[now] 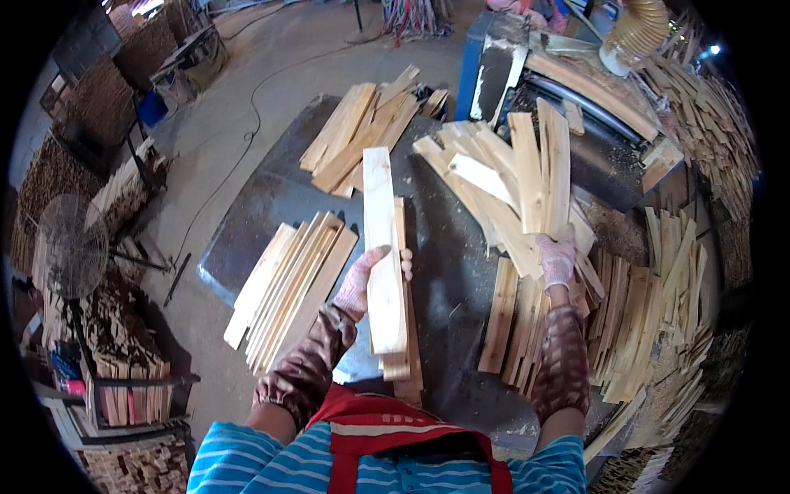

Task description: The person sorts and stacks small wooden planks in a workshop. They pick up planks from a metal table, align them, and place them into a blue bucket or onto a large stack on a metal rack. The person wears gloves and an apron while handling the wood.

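Observation:
My left hand (362,278), in a pale pink glove with bare fingertips, is closed around a light wooden board (380,206) held lengthwise over the dark table. Beneath that board lie other, browner boards (411,346). On the right, my right hand (557,258), gloved alike, grips the near ends of wooden boards (553,156) that fan upward; its fingertips are partly hidden. A loose heap of boards (481,185) lies just left of and behind it. Left of my left hand rests a neat row of boards (288,288).
The dark metal table (255,193) carries another board pile (362,132) at its far side. A machine (592,115) with a ribbed hose (638,29) stands far right. More boards (527,329) are stacked near my right forearm. A fan (74,247) and a cable (257,115) are on the left.

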Tool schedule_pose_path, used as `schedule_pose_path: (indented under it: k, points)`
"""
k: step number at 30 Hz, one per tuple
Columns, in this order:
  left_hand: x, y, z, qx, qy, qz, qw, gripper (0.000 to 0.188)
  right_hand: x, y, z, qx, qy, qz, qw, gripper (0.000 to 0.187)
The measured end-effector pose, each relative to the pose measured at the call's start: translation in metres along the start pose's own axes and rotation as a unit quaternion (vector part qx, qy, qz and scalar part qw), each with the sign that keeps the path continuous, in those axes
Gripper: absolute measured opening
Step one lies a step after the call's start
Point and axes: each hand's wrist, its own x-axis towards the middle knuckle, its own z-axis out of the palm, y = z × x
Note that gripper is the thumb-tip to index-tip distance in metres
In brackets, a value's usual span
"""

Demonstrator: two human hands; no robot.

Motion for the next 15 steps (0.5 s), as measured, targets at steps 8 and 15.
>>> schedule_pose_path:
  k: [8,15]
  points:
    - [-0.013,0.014,-0.022,0.055,0.056,0.010,0.997,0.049,-0.204,0.026,0.017,0.108,-0.120,-0.049,0.986,0.078]
    - [-0.015,0.026,-0.062,0.346,0.286,0.015,0.894,0.044,-0.355,0.086,0.111,0.033,-0.240,0.054,0.969,0.092]
